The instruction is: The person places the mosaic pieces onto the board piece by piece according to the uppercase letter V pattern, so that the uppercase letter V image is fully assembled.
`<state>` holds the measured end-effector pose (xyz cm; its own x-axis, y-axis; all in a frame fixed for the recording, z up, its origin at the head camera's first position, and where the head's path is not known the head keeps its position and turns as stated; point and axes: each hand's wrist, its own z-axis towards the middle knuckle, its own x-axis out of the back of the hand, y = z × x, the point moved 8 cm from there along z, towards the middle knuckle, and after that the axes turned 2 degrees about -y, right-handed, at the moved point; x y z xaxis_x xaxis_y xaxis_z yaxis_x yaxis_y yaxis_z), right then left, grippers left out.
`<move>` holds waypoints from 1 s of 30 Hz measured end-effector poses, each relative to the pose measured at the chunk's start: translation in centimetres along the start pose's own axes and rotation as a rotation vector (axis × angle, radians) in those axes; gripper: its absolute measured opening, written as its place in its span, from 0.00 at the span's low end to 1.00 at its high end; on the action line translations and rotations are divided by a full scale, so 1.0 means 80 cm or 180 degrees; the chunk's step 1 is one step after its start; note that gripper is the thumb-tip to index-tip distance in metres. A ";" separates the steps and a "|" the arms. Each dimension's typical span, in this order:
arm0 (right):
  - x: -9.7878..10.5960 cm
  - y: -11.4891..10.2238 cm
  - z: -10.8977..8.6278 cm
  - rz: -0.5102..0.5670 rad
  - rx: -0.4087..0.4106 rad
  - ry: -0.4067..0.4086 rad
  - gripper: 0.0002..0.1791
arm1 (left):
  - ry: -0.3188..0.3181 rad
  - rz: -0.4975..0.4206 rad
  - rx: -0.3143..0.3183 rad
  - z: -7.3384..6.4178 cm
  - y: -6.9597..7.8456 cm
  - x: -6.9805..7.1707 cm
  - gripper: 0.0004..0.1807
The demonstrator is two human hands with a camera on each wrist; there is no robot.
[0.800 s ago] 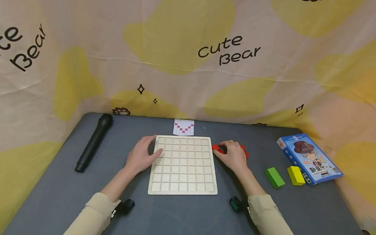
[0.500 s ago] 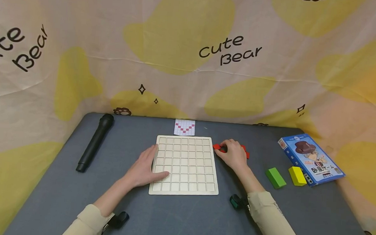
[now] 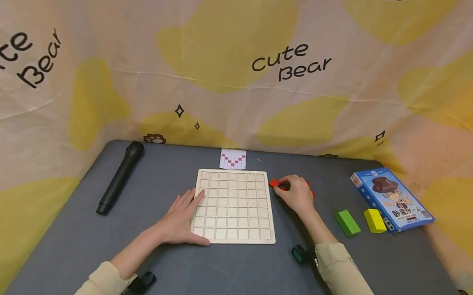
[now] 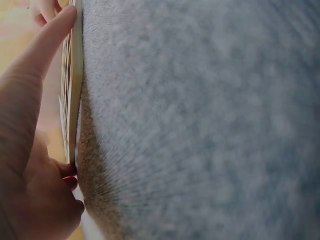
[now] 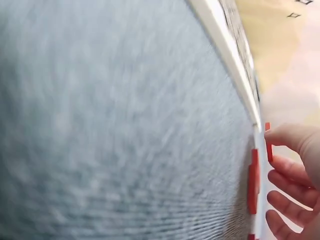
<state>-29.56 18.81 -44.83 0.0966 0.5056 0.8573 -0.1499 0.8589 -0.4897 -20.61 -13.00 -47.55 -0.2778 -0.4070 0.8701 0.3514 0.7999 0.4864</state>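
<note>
A white gridded board [image 3: 235, 210] lies flat in the middle of the grey table. My left hand [image 3: 180, 218] rests along its left edge, fingers spread and thumb at the near left corner; the left wrist view shows the thumb against the board's side. To the right of the board, my right hand [image 3: 298, 195] pinches a thin red tile [image 5: 269, 147] between thumb and index finger. Below that hand, more red pieces [image 5: 253, 182] lie on the table, partly hidden by it in the head view.
Behind the board lies a paper card [image 3: 233, 159] with a pink V-shaped pattern. A black microphone [image 3: 120, 179] lies at left. At right are a green block [image 3: 347, 223], a yellow block [image 3: 374, 220] and a blue box [image 3: 394, 200]. A printed cloth hangs behind.
My left hand has slid down the board's left side towards its near corner, thumb moving off the grid to the near edge. My right hand stays almost in place by the red pieces.
</note>
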 end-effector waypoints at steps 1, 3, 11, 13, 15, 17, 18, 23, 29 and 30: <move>0.001 -0.002 -0.002 0.0050 0.0004 0.0011 0.16 | 0.0004 0.0025 -0.0012 0.000 0.000 0.000 0.74; 0.003 -0.008 -0.006 0.0162 0.0037 0.0014 0.16 | 0.0007 0.0072 -0.0027 0.002 -0.001 0.000 0.74; -0.004 -0.055 -0.033 0.0596 0.0533 -0.0137 0.13 | -0.0001 0.0136 -0.0046 0.006 -0.002 0.005 0.73; -0.011 -0.069 -0.042 0.0688 0.0667 -0.0238 0.12 | 0.0002 0.0151 -0.0052 0.006 -0.001 0.006 0.73; -0.019 -0.082 -0.051 0.0727 0.0784 -0.0357 0.11 | 0.0011 0.0177 -0.0064 0.006 -0.001 0.007 0.73; -0.028 -0.095 -0.060 0.0726 0.0910 -0.0495 0.10 | 0.0007 0.0209 -0.0071 0.005 -0.001 0.006 0.73; -0.032 -0.102 -0.065 0.0686 0.0975 -0.0566 0.10 | 0.0006 0.0223 -0.0076 0.005 0.000 0.006 0.73; -0.049 -0.129 -0.084 0.0409 0.1312 -0.0770 0.10 | 0.0011 0.0299 -0.0091 0.003 0.000 0.004 0.72; -0.056 -0.139 -0.092 0.0264 0.1423 -0.0769 0.10 | 0.0027 0.0319 -0.0122 0.002 0.000 0.002 0.71; -0.057 -0.140 -0.092 0.0267 0.1423 -0.0773 0.10 | 0.0025 0.0318 -0.0125 0.002 0.000 0.002 0.71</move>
<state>-21.05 7.51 -44.40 -0.1571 0.4924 0.8561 -0.5583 0.6707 -0.4883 -20.80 -13.01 -47.45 -0.2326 -0.3297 0.9150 0.4118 0.8189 0.3997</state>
